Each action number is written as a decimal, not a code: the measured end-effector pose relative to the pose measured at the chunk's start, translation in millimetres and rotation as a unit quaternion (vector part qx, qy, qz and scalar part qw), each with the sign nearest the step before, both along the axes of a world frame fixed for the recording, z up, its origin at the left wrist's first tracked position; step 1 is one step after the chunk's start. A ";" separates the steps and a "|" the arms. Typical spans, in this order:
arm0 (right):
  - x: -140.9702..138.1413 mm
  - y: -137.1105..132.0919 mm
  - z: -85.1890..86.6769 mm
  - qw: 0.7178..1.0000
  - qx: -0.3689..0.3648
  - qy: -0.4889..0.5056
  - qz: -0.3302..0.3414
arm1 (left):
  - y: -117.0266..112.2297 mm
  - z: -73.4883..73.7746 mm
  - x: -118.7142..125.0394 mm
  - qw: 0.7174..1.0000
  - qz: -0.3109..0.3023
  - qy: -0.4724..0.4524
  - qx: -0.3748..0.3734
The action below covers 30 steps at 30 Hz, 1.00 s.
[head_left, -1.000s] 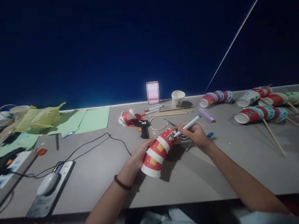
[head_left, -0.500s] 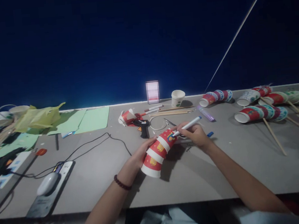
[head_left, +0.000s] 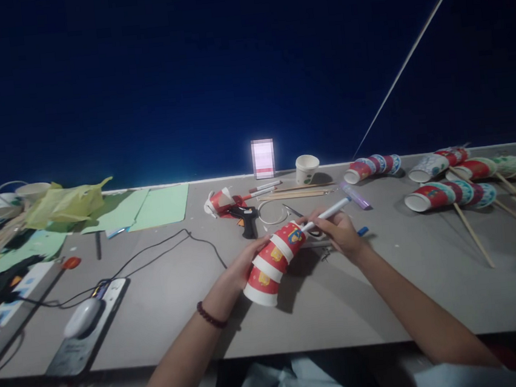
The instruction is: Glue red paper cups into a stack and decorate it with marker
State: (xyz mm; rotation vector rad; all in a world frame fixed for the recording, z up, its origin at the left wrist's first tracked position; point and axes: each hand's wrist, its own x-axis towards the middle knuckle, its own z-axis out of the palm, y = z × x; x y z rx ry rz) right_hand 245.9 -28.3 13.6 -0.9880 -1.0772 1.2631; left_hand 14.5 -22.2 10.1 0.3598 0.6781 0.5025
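In the middle of the head view, a curved stack of red-and-white paper cups (head_left: 270,266) is tilted over the table's front half. My left hand (head_left: 242,265) is wrapped round its left side, the fingers partly hidden behind it. Gold shapes decorate the red bands, and a blue patch marks the top cup. My right hand (head_left: 340,234) pinches a white marker with a blue end (head_left: 328,211), its tip at or close to the blue patch. Just beyond my right hand a blue cap (head_left: 362,231) lies on the table.
Behind the cups lie a black glue gun (head_left: 246,219), wooden sticks (head_left: 295,195) and a white paper cup (head_left: 307,169). Several cup stacks on sticks (head_left: 450,195) rest at the right. At left are a power strip (head_left: 21,313), a phone (head_left: 83,338), cables and green paper (head_left: 165,205).
The marker's tip has shifted slightly right, away from the middle of the blue patch, showing more of it. My left hand and the cup stack stay in place.
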 end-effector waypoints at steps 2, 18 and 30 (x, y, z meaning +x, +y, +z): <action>-0.4 3.4 -3.5 0.999 0.012 0.014 -0.041 | 0.5 -2.1 -1.2 1.000 0.000 0.010 -0.005; 48.8 38.4 -40.4 0.980 0.062 -0.068 -0.176 | -1.0 -15.5 -20.6 0.994 -0.036 -0.063 0.075; 92.4 33.2 -17.5 0.946 -0.048 -0.242 -0.211 | -2.8 -10.1 -20.2 0.995 -0.065 -0.043 0.057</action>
